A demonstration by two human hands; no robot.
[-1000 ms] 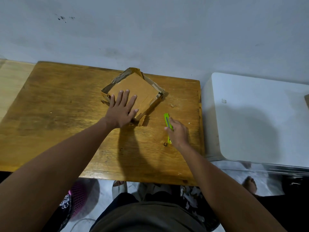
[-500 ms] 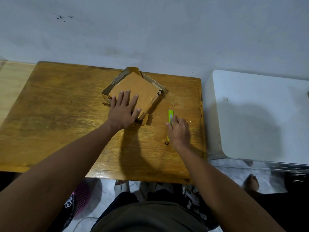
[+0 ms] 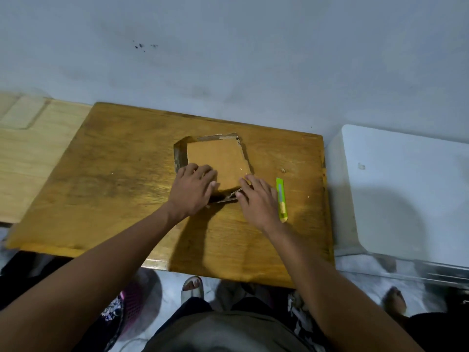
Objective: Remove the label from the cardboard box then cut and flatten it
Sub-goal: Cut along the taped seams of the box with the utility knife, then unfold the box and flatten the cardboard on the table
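A brown cardboard box point(image 3: 217, 160), partly squashed with torn edges, lies near the back middle of the wooden table point(image 3: 121, 179). My left hand point(image 3: 194, 190) grips its near left corner, fingers curled over the top panel. My right hand point(image 3: 256, 199) holds the near right corner, fingertips on a loose flap at the front. A green utility knife point(image 3: 281, 196) lies flat on the table just right of my right hand, untouched.
A white box-like appliance point(image 3: 406, 189) stands right of the table. A lighter wooden surface point(image 3: 28, 148) adjoins the left. A grey wall runs behind. Small cardboard crumbs point(image 3: 283, 170) lie by the box. Feet and paper scraps show on the floor below.
My right hand let go of the green knife, left it on the table, and moved left onto the box. The box has turned square to me and looks flatter.
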